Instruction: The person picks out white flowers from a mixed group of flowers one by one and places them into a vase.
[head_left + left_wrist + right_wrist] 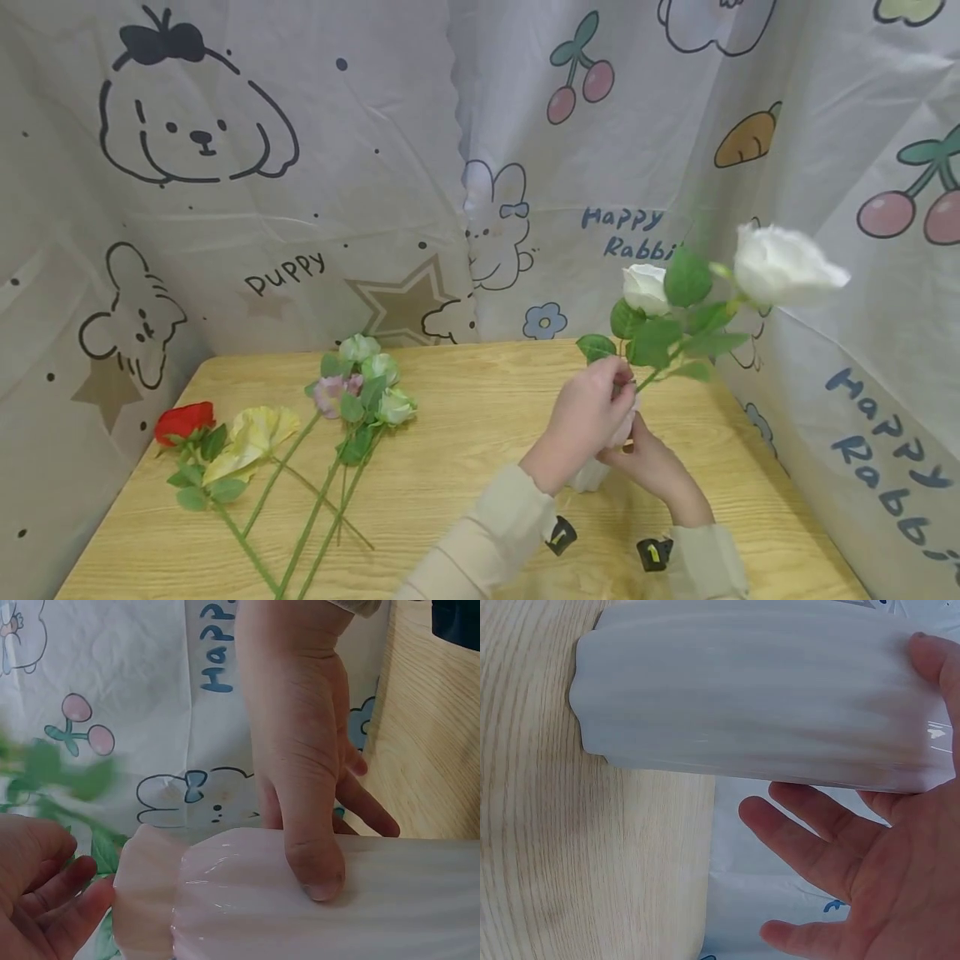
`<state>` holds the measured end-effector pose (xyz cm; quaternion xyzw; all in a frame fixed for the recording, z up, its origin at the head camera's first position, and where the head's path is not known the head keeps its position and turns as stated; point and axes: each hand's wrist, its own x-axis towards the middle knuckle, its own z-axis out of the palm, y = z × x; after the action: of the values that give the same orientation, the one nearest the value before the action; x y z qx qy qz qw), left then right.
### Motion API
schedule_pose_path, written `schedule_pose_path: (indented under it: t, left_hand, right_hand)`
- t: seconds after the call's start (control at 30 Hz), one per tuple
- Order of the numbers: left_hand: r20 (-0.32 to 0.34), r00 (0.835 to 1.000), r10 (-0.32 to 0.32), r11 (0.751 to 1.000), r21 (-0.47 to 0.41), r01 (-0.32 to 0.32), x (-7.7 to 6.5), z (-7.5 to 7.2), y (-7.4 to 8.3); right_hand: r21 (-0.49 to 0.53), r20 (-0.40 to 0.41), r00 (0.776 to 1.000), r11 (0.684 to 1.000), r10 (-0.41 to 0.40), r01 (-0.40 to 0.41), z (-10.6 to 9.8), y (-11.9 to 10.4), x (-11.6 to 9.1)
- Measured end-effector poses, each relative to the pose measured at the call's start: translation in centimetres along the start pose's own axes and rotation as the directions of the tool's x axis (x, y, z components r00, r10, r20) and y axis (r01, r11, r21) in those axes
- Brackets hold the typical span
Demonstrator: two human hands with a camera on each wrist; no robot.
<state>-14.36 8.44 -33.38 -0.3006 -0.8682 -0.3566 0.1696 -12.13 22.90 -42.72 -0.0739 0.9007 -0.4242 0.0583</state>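
Observation:
A pale, ribbed vase (742, 697) stands on the table, its ruffled rim (150, 892) tinged pink. My right hand (656, 471) grips the vase's upper body; the thumb lies along one side and fingers reach round the other. At the mouth, my left hand (588, 412) has bent fingers pinching a green stem. That stem leans right and carries a large white rose (783, 267), blurred in the head view. A second white rose (645, 289) rises above the vase among green leaves (656, 342). The lower stems are hidden by the hands and vase.
On the table's left lie a red rose (183, 423), a yellow flower (258, 437), a lilac flower (330, 396) and several pale green-white roses (396, 407). Printed curtains (375, 192) hang behind and beside the wooden table (465, 417). Black devices (654, 553) sit by both wrists.

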Motion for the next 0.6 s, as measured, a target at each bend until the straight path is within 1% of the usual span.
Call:
schedule_pose_path:
  t: [0.17,0.3,0.37,0.47,0.6]
  left_hand:
    - [-0.019,0.999,-0.030,0.999,-0.021,0.029,0.1,-0.5,-0.4]
    - [-0.013,0.998,-0.062,0.998,-0.030,0.061,0.1,-0.8,-0.8]
    - [-0.009,0.997,-0.074,0.997,-0.031,0.074,0.0,-0.9,-1.0]
    - [-0.002,0.995,-0.096,0.995,-0.029,0.095,-0.3,-1.2,-1.6]
    - [0.040,0.988,-0.152,0.987,-0.037,0.153,-1.0,-2.2,-2.7]
  right_hand:
    - [0.013,0.014,0.999,0.999,0.035,-0.035,-0.3,-0.2,0.4]
    - [0.031,0.012,1.000,0.999,0.025,-0.025,-0.5,-0.1,0.7]
    - [0.014,0.006,1.000,1.000,0.028,-0.028,-0.4,0.1,0.7]
    - [-0.079,-0.013,0.997,0.994,0.074,-0.074,-0.5,-0.2,0.6]
    - [-0.245,-0.025,0.992,0.961,0.127,-0.129,-1.2,-1.5,-0.1]
